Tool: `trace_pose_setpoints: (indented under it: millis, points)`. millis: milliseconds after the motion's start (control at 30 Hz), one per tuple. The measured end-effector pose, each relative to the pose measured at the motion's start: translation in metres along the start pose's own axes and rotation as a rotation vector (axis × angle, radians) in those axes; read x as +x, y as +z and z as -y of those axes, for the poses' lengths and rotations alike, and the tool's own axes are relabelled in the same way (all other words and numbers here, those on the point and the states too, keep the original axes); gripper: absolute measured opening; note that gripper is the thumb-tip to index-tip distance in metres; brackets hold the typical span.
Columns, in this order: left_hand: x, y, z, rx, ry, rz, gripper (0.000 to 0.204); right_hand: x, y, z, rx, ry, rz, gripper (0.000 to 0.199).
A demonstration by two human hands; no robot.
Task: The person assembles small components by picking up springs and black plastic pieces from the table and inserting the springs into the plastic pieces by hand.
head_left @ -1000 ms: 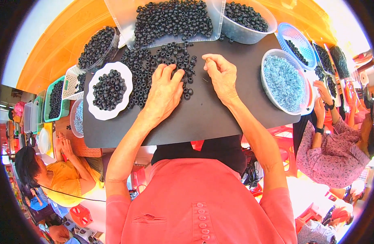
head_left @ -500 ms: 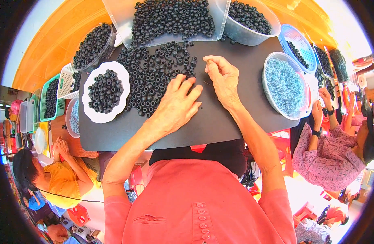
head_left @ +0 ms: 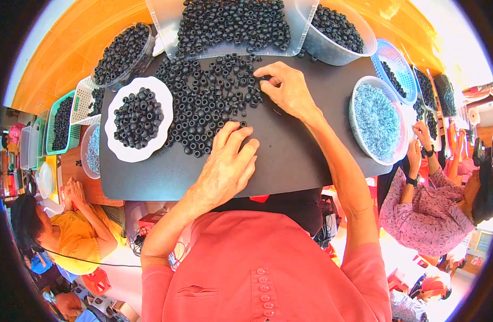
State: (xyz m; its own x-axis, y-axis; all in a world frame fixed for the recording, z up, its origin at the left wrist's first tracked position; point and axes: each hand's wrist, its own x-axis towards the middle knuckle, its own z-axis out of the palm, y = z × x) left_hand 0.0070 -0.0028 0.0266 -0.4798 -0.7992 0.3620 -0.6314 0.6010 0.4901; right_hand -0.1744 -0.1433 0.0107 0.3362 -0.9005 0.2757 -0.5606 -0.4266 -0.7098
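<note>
Loose black beads (head_left: 209,96) are spread over the dark tabletop (head_left: 305,161) in front of me. At the right edge of this spread, my right hand (head_left: 288,91) has its thumb and forefinger closed about one black bead (head_left: 265,78). My left hand (head_left: 225,166) hovers at the near edge of the beads, fingers apart and bent, with no bead visible in it. Beside the spread on the left is a white scalloped plate (head_left: 129,155) of black beads. A clear tray (head_left: 235,52) at the far side holds many more.
A clear tub (head_left: 337,58) and a round container (head_left: 132,80) of black beads stand at the back. On the right are a bowl of pale blue beads (head_left: 376,123) and a blue basket (head_left: 383,47). People sit at both sides, one in yellow (head_left: 83,231), one in patterned pink (head_left: 428,214).
My left hand has drawn back toward me from the beads. My right hand has shifted left and away from me, from over bare tabletop to a bead at the edge of the spread.
</note>
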Motion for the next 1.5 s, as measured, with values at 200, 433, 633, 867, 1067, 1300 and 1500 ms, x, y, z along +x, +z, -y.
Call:
trace_pose_setpoints:
  millis: [200, 433, 633, 867, 1067, 1300, 1500]
  points:
    - [0.005, 0.002, -0.004, -0.176, -0.015, -0.169, 0.026, -0.005, -0.003, -0.008, 0.314, 0.286, -0.067, 0.019]
    - [0.004, 0.002, -0.013, -0.29, -0.036, -0.211, 0.023, -0.014, -0.005, -0.014, 0.344, 0.195, 0.006, 0.018]
    - [0.012, 0.016, -0.022, -0.375, -0.077, -0.249, 0.021, -0.032, -0.017, -0.002, 0.212, 0.068, 0.057, 0.024]
    - [0.015, 0.024, -0.017, -0.611, -0.282, -0.297, 0.014, -0.037, -0.006, 0.011, -0.005, -0.079, -0.085, 0.016]
    - [0.021, 0.025, -0.011, -0.942, -0.483, -0.329, 0.019, -0.064, -0.001, 0.026, 0.727, 0.135, 0.044, 0.012]
    - [0.026, 0.021, -0.005, -1.046, -0.539, -0.277, 0.02, -0.077, 0.004, 0.029, 0.866, -0.019, 0.055, 0.014]
    - [0.025, 0.017, 0.0, -0.913, -0.523, -0.235, 0.014, -0.073, 0.001, 0.03, 0.509, -0.206, -0.021, 0.016]
